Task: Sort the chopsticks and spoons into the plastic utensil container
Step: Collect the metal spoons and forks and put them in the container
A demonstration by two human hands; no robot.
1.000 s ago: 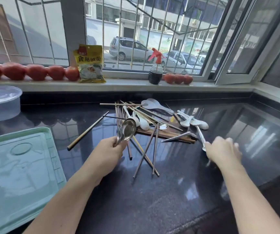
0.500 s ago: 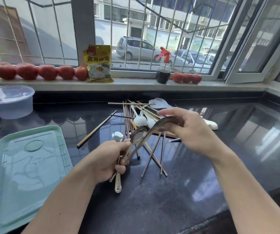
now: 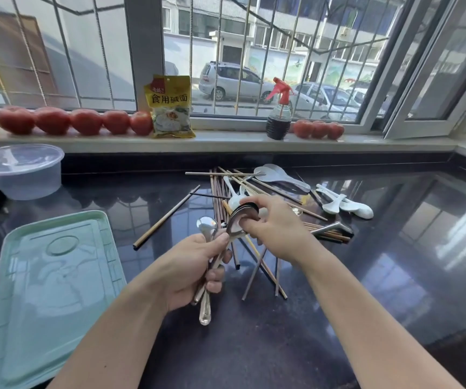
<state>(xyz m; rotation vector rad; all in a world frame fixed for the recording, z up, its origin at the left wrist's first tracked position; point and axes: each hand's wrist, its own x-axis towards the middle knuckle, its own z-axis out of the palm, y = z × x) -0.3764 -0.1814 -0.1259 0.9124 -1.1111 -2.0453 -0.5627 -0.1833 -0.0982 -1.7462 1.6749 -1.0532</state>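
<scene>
The right hand, which a second ago was out at the right of the pile picking up a metal spoon, has come across to the left hand and is now seating that spoon's bowl against the others. So the metal spoons are being gathered into one bundle first — a sensible way to sort them, though nothing has gone into the container yet.

The left hand is closed in a fist round the handles of the bundle, bowls pointing up and away, handle ends sticking out below the palm toward the near edge. The right hand is half closed, thumb and fingertips pinching the stacked bowls from the far side to nest them.

The container, a pale green tray-like piece, lies on the near left of the dark counter, just beside the left forearm, and looks to have no utensils in it. The chopsticks lie scattered in the middle of the counter under and beyond the hands, one stray to the left. White spoons sit at the far right of the pile — untouched so far, by the look of it.
</scene>
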